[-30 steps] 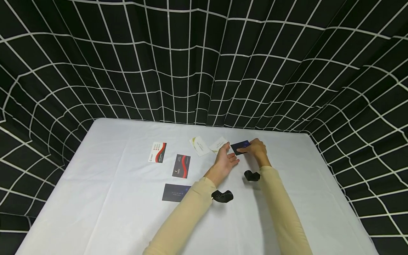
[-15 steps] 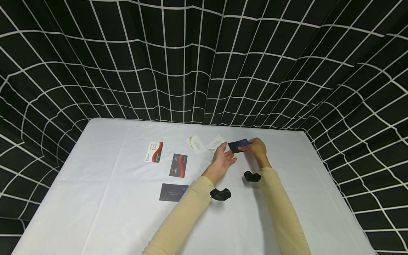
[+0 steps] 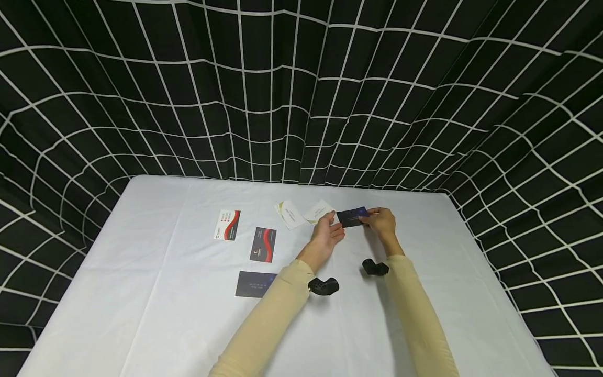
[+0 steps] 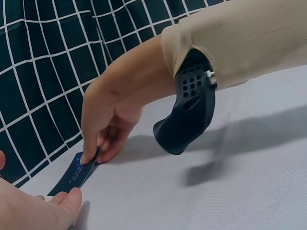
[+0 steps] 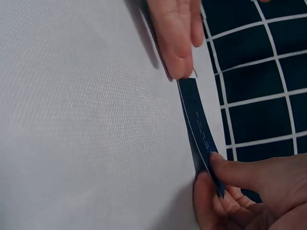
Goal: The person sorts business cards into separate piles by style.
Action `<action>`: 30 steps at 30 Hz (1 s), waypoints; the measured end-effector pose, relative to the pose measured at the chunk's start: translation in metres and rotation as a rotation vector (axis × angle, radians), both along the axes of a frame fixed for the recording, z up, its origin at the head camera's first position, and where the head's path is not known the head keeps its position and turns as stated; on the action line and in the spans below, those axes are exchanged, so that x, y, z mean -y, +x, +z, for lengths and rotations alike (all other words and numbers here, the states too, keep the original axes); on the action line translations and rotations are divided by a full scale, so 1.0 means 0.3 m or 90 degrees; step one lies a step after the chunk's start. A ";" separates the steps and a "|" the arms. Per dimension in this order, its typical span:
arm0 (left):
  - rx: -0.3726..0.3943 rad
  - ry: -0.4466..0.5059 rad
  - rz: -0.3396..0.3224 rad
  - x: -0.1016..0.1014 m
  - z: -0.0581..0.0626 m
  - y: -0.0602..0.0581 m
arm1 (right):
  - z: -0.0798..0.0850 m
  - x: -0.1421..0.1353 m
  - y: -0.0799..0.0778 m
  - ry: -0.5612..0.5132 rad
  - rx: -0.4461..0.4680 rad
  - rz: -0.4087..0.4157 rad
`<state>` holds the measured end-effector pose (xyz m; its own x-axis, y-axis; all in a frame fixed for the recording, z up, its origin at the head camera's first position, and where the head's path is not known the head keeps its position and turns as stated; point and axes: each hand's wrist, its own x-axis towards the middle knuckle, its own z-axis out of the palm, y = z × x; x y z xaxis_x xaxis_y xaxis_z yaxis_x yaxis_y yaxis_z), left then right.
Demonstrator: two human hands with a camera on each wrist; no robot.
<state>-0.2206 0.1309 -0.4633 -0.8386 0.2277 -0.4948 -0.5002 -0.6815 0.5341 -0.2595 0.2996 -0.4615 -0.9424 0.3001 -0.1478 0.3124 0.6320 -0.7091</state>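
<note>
My right hand pinches the right end of a dark blue business card between thumb and fingers, close over the table. In the right wrist view the card looks slightly bowed. My left hand lies at the card's other end, thumb raised and fingers extended, its fingertips right at the edge. Just beyond the left hand, a white card with a gold corner is partly covered by the thumb.
Further left on the white tablecloth lie white and gold cards, a white and red card, a dark grey and red card and a dark blue card, partly under the left sleeve. A black grid curtain hangs behind.
The right hand has shifted slightly right along the held card and now pinches nearer its end. The card lies more level, and the left hand has moved little. The head view has shifted slightly.
</note>
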 end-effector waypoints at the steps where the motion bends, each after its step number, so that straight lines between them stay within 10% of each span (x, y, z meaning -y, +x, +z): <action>1: 0.000 -0.001 -0.002 0.001 -0.001 0.000 | -0.001 -0.004 0.002 -0.036 0.000 -0.007; 9: 0.012 -0.014 -0.015 0.007 0.000 0.003 | -0.010 -0.031 0.027 -0.289 0.021 -0.028; 17: 0.006 -0.032 0.013 0.015 -0.005 0.016 | -0.020 -0.026 0.067 -0.261 0.004 -0.019; 30: -0.045 -0.104 -0.061 0.030 -0.014 0.028 | -0.021 -0.003 0.133 -0.207 -0.035 -0.011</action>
